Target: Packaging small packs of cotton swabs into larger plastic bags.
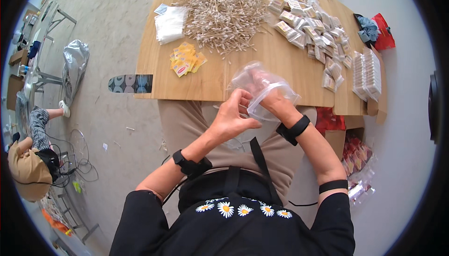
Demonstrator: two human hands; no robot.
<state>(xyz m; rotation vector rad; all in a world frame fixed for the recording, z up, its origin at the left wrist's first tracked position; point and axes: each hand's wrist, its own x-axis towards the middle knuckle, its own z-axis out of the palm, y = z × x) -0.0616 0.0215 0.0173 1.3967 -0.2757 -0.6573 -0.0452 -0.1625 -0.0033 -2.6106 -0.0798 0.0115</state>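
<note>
I hold a small clear plastic bag (pixel 250 79) just in front of the wooden table's (pixel 149 55) near edge, above my lap. My right hand (pixel 273 98) is pushed inside the bag's mouth, fingers spread within it. My left hand (pixel 231 115) pinches the bag's rim from the left. A big heap of cotton swabs (pixel 224 15) lies at the middle of the table. Small yellow packets (pixel 186 59) sit left of my hands.
Clear empty bags (pixel 169 24) are stacked at the table's left. Many filled packs (pixel 311 27) spread over the right side, with neat rows (pixel 367 73) in a cardboard tray. Another person (pixel 28 160) sits on the floor at far left among cables. Packaged goods (pixel 358 162) lie at my right.
</note>
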